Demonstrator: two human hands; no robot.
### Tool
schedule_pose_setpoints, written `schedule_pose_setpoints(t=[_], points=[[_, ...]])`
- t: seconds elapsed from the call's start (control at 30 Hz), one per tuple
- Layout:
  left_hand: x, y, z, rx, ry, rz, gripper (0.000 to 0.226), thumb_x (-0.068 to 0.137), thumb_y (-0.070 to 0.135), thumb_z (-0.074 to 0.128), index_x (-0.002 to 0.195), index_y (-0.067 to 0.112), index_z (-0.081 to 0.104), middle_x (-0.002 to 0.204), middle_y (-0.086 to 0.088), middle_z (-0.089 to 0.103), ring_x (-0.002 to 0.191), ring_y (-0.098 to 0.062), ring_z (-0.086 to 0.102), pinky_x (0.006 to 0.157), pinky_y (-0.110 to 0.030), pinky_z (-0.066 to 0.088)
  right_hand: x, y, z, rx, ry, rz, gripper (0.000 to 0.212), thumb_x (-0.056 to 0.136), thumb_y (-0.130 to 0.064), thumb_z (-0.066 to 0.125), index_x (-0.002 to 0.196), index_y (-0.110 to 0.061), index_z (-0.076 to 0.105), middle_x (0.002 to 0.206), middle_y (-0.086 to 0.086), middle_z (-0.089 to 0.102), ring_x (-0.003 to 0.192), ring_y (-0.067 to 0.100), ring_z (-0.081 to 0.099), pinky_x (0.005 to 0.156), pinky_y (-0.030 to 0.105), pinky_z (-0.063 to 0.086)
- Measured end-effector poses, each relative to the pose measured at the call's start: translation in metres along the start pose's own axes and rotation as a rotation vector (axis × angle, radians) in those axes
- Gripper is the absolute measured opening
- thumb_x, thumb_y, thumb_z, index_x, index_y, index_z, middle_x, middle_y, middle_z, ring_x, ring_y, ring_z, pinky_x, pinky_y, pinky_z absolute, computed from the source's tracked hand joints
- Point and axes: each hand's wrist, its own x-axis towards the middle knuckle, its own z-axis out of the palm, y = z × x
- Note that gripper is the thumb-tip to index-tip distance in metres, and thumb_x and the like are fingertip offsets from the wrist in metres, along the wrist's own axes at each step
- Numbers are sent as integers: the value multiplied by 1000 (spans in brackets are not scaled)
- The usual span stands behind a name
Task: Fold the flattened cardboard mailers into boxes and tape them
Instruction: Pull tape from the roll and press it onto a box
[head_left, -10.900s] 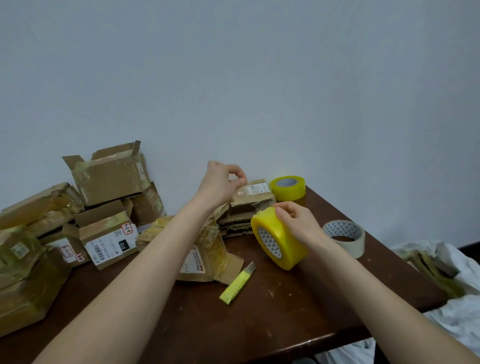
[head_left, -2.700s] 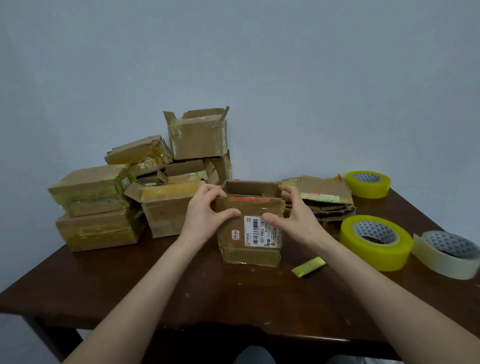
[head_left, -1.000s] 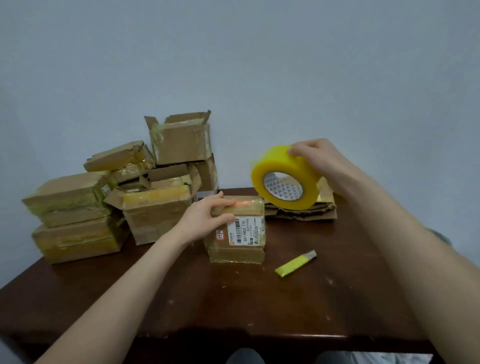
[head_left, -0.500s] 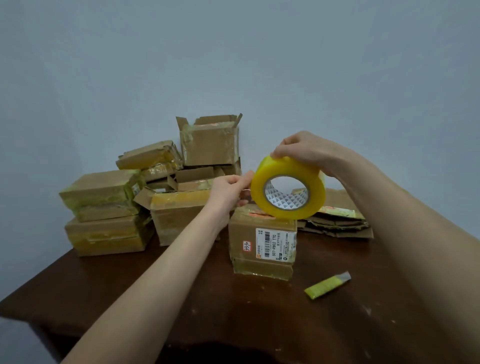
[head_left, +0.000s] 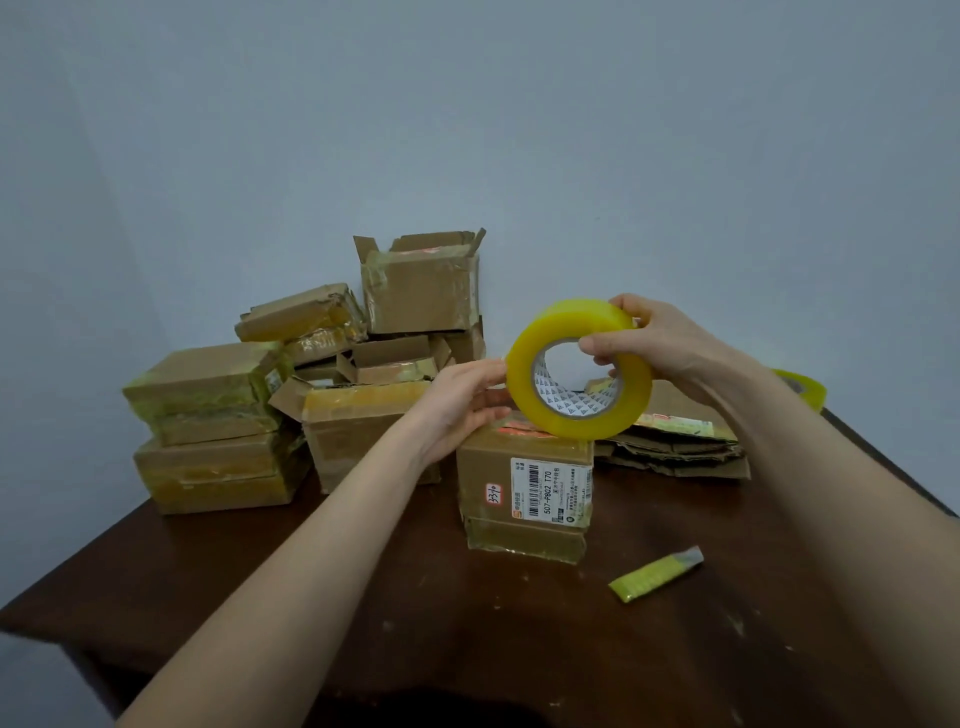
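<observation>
**Roll brought down to box top; tape end not yet drawn**

Since 1 s ago: roll moved from up and to the right of the box down to its top edge. Lower rim touches the top face or sits just above it; cannot tell which. Left grip came off the box top. Its fingers are now nearly straight, tips at the roll's left rim, holding nothing I can make out. Right grip is closed round the roll, thumb through the core, fingers over the outer wrap.

Box stands mid-desk, flaps down, label toward me. Flat mailers are stacked behind it to the right, and the cutter lies front right.

Handling (judged):
- Roll: near full, so fairly heavy and stiff. The wrap is glossy and probably slick, so the core hold suits it.
- Free end: thin and sticky, likely to cling back. Pinch a corner and pull level.
- Box: light, worn corrugated board that dents under thumbs and should slide when the tape is tugged. Steady it with a palm on top or by the side walls, not by the flaps.
</observation>
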Motion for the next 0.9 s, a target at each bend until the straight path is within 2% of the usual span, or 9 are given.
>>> schedule_pose_setpoints(t=[0.2,0.27,0.43,0.5,0.6,0.67,0.73,0.8,0.9], points=[[3,-6,-8,-78,12,35,15,92,12,58,100,5,69,93,-9,73,89,-19,69,72,-23,58,0,3,2,52,3,9,35,75,-30,78,105,-23,62,95,2,66,83,17,66,74,37,53],[4,-7,-5,4,64,110,14,91,11,61,97,2,70,90,-10,73,86,-19,70,68,-21,57,0,5,1,75,9,8,36,75,-28,78,107,-22,63,97,4,66,81,17,66,70,35,53],[2,-6,4,385,210,340,11,91,8,61,88,-1,68,74,-5,68,63,-6,67,62,-20,55,0,7,1,93,21,21,36,76,-26,78,108,-22,63,94,4,64,77,18,62,68,33,50],[4,-4,1,661,250,467,7,89,9,64,83,6,64,70,2,63,57,-4,61,60,-17,51,0,6,1,91,9,21,34,76,-24,79,106,-22,64,88,2,62,75,17,60,69,33,50],[7,8,-19,1217,312,852,7,87,10,64,82,9,59,74,5,56,61,-7,51,60,-23,47,-1,4,-3,79,-13,27,35,75,-22,79,107,-21,65,85,1,63,72,16,60,70,33,50],[8,25,-33,1340,357,940,7,89,13,61,85,8,60,76,2,58,63,-13,55,59,-28,49,-2,4,-3,67,-11,33,40,74,-22,79,111,-20,64,88,2,63,73,16,60,70,32,50],[6,34,-34,1169,280,764,9,93,17,59,87,13,64,76,2,65,65,-17,63,63,-32,54,-2,4,-1,75,-1,29,44,73,-23,81,113,-20,64,91,3,62,74,17,60,72,33,50],[2,32,-31,735,102,433,13,95,18,56,91,14,68,81,0,68,74,-18,67,70,-31,57,-2,2,1,90,-3,14,36,73,-22,80,106,-22,65,91,4,62,75,18,59,74,35,50],[-6,21,-40,-71,5,136,29,99,31,48,117,14,64,114,-5,67,107,-19,62,87,-36,53,-4,1,2,82,-21,-6,33,74,-20,80,103,-24,65,93,4,64,76,18,60,78,37,51]])
